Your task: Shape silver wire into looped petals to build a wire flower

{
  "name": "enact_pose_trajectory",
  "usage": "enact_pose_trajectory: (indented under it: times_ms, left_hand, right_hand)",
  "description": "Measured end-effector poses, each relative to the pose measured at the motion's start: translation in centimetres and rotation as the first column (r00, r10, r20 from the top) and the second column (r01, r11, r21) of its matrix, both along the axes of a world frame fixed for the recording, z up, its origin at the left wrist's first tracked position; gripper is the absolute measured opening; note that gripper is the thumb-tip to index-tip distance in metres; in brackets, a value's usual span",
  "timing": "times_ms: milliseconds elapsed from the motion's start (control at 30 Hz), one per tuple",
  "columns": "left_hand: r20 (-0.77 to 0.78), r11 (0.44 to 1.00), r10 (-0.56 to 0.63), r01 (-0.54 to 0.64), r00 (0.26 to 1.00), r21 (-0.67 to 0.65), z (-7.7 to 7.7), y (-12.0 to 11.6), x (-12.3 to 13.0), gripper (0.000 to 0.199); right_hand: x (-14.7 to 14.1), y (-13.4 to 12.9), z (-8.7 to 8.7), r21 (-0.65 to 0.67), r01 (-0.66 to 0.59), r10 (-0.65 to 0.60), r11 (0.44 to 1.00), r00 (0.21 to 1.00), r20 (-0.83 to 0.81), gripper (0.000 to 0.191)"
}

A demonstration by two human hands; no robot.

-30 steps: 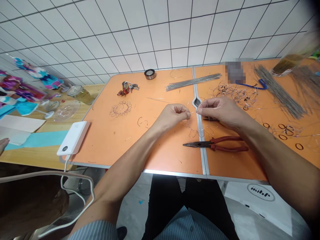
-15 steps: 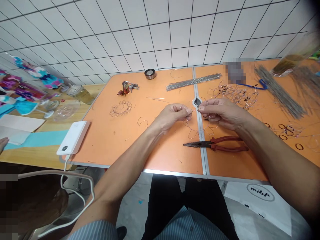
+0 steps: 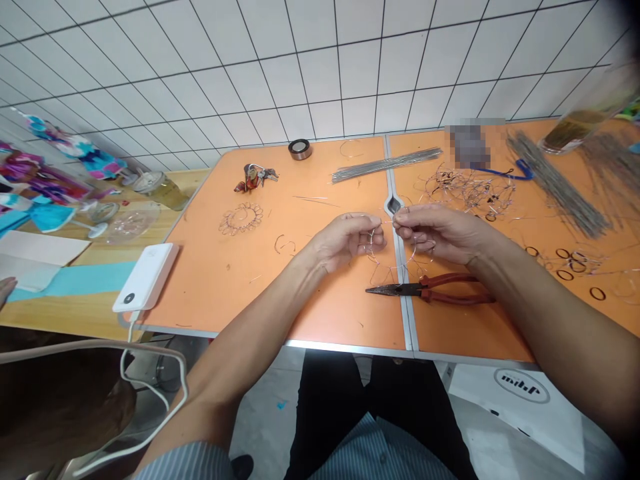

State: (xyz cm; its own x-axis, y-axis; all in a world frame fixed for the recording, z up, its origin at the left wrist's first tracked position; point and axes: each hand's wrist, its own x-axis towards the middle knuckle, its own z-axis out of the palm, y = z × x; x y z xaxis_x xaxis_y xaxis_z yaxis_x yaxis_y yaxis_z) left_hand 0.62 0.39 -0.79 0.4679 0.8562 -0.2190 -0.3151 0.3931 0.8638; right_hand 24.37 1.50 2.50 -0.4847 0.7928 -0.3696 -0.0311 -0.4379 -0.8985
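Between my hands hangs a ring of thin looped wire (image 3: 395, 267), its lower loops just above the table. My left hand (image 3: 351, 240) pinches one side of it between thumb and fingers. On the other side, my right hand (image 3: 437, 230) closes its thumb and fingertips on the wire. My fingers hide the upper part of the ring. Below it lie red-handled long-nose pliers (image 3: 430, 289), shut, across the table's metal seam. A similar finished-looking wire ring (image 3: 241, 219) lies flat to the left.
Straight wire bundles (image 3: 385, 165) lie behind my hands and at right (image 3: 557, 183), near tangled wire pieces (image 3: 470, 189). A tape roll (image 3: 300, 149), keys (image 3: 255, 178) and a white power bank (image 3: 146, 277) are on the table. Another person's hand (image 3: 6, 289) shows at far left.
Both hands have lowered slightly and the wire ring has turned, its round inner edge now showing more plainly. The pliers and the other things stay where they were.
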Motion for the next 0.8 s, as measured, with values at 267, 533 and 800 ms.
enact_pose_trajectory:
  times_ms: [267,533,800]
  left_hand:
    - [-0.012,0.971,0.173,-0.173,0.985,-0.162,1.1,0.2,0.0,0.027]
    - [0.018,0.949,0.250,-0.241,0.968,-0.203,0.7,0.7,-0.2,0.020]
    - [0.010,0.982,0.084,-0.081,0.996,-0.170,-0.3,0.5,-0.2,0.028]
  right_hand:
    - [0.0,0.4,-0.6,0.592,0.217,-0.421,0.776,0.878,0.229,0.028]
    - [-0.8,-0.5,-0.5,0.819,-0.013,-0.571,0.574,0.711,0.411,0.016]
    - [-0.8,-0.5,-0.6,0.812,-0.116,-0.498,0.572,0.737,0.456,0.007]
